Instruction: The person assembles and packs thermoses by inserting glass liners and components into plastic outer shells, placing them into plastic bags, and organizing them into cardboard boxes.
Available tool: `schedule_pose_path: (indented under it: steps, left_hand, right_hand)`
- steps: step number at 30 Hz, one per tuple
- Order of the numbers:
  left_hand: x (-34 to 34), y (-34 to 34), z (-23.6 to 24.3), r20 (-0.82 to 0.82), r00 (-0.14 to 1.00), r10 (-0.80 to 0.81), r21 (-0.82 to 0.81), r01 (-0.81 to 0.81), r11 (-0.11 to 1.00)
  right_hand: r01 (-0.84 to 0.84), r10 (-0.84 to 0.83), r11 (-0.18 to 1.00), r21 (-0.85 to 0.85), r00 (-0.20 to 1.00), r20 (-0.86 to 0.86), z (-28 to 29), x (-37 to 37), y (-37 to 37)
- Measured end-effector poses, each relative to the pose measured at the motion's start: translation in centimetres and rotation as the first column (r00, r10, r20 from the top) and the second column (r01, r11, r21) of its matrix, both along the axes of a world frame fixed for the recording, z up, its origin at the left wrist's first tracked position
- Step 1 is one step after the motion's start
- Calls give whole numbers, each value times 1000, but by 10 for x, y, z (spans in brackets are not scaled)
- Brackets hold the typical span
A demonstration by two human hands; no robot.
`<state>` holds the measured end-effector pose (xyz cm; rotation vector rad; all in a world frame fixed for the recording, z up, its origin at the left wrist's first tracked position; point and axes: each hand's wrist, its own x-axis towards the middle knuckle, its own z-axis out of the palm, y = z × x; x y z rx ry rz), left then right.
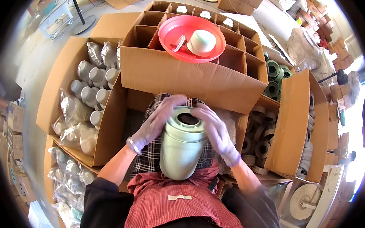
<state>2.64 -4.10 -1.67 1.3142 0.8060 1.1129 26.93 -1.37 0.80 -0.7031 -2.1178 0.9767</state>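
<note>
A pale green cylindrical container [182, 154] leans toward me on my lap. Its stepped collar surrounds a dark round opening. My left hand [163, 115], in a thin whitish glove, curves around the collar's left side. On the opposite side, my right hand [216, 129], gloved alike and slightly blurred, has its fingers bent over the collar's edge. Both hands hold the container between them. Beyond them, a red round tray [169, 35] rests on a divided carton, carrying a pale green cup-shaped lid [202, 42] and a small whitish curved piece [179, 44].
The divided carton [183, 80] stands in front, with several white-topped items in its far cells. A carton at left holds grey bagged vessels [97, 77]. Green rings [274, 71] and grey rings [263, 149] fill boxes at right, near an upright carton flap [287, 125].
</note>
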Motion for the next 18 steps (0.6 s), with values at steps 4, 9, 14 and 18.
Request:
schedule_pose_path:
  steps: [4, 9, 14, 18]
  left_hand:
    - [42, 9, -42, 8, 999, 52, -23, -52, 998]
    - [48, -65, -79, -273, 962, 30, -489, -165, 856]
    - [35, -72, -39, -42, 936, -349, -749, 202, 631]
    - [15, -73, -39, 120, 943, -310, -737, 294, 609]
  right_hand:
    - [-21, -79, 965, 262, 928, 365, 61, 23, -53]
    - [462, -323, 881, -107, 750, 577, 61, 63, -80]
    - [460, -184, 359, -812, 888, 422, -19, 146, -106]
    - [361, 240, 122, -924, 893, 381, 10, 147, -129]
